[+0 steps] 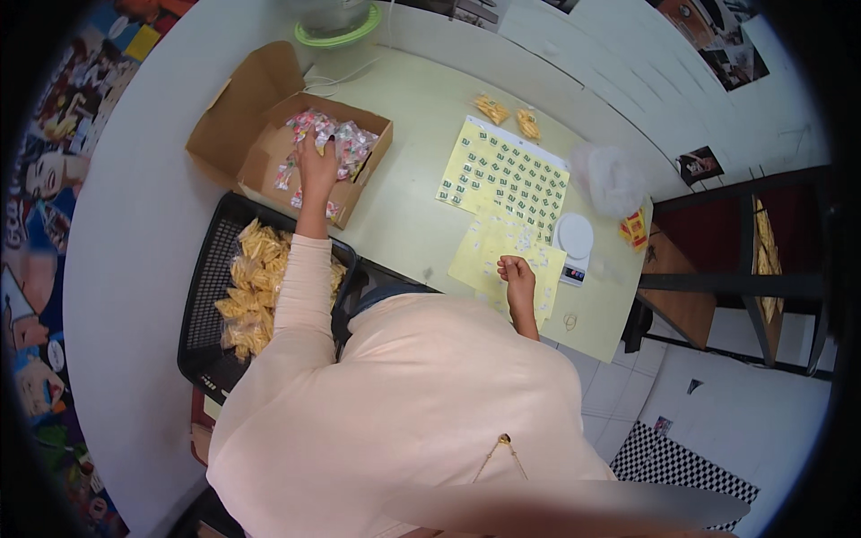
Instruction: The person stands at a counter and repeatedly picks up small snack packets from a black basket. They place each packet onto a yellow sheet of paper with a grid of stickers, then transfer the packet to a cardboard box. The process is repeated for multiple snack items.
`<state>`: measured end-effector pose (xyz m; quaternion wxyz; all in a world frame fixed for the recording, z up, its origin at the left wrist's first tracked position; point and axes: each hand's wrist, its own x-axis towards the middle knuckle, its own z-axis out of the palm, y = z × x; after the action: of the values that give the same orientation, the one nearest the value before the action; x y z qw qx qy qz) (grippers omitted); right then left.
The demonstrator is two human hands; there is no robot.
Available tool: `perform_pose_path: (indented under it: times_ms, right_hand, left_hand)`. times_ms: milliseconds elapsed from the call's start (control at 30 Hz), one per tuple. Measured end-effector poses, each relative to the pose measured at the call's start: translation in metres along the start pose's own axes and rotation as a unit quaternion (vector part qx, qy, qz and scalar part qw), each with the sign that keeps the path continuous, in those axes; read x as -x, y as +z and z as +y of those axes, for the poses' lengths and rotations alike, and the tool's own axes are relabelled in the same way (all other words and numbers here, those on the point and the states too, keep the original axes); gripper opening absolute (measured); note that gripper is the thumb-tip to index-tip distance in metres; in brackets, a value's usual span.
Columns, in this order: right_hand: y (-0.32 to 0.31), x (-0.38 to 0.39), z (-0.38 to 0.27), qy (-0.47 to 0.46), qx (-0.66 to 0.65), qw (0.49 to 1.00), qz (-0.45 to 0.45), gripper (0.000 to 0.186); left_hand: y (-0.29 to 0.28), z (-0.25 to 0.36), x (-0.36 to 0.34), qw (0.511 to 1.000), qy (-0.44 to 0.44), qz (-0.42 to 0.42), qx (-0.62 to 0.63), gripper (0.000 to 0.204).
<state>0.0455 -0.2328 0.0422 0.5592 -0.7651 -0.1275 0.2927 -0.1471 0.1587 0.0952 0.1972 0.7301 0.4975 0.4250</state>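
Note:
An open cardboard box (366, 179) holds small colourful wrapped packets (357, 142). My left hand (317, 161) reaches into it, fingers curled into the pile; what they grip, if anything, is unclear. On the right, my right hand (517, 285) is closed over pale yellow sheets (468, 262) bearing scattered small white pieces; I cannot make out anything in it. Above those lies another yellow sheet (457, 166) with rows of small green-printed labels. A white digital scale (573, 235) stands just right of the sheets.
A black basket (201, 296) of bagged yellow snacks (256, 305) is at left. Two snack bags (491, 109), a clear plastic bundle (608, 179) and red-yellow packets (633, 231) lie toward the table's back and right. A green-rimmed container (334, 34) is behind, dark shelving (708, 282) at right.

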Motion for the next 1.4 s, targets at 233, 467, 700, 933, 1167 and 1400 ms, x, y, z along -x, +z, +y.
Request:
perform_pose_path:
  times_ms: [233, 467, 700, 933, 1167, 1400]
  right_hand:
    - [-0.017, -0.003, 0.000, -0.052, 0.064, 0.995, -0.055, 0.018]
    - [-0.055, 0.025, 0.014, -0.073, 0.121, 0.985, -0.095, 0.018]
    - [-0.089, 0.056, 0.063, -0.050, 0.166, 0.977, -0.128, 0.018]
    - [-0.089, 0.054, 0.085, -0.107, 0.198, 0.960, -0.169, 0.018]
    - [-0.084, 0.040, 0.070, -0.162, 0.280, 0.946, -0.035, 0.017]
    - [-0.100, 0.038, 0.085, -0.147, 0.326, 0.931, 0.076, 0.032]
  left_hand:
    - [-0.028, -0.013, 0.077, 0.999, -0.018, -0.029, -0.026, 0.024]
    - [-0.044, 0.015, 0.145, 0.997, -0.061, -0.045, 0.020, 0.022]
    - [-0.048, 0.066, 0.237, 0.979, -0.045, -0.178, 0.091, 0.019]
    - [-0.085, 0.075, 0.293, 0.965, -0.047, -0.238, 0.097, 0.019]
    - [-0.133, 0.031, 0.322, 0.970, -0.120, -0.182, 0.110, 0.020]
    - [-0.128, 0.037, 0.334, 0.950, -0.169, -0.246, 0.096, 0.018]
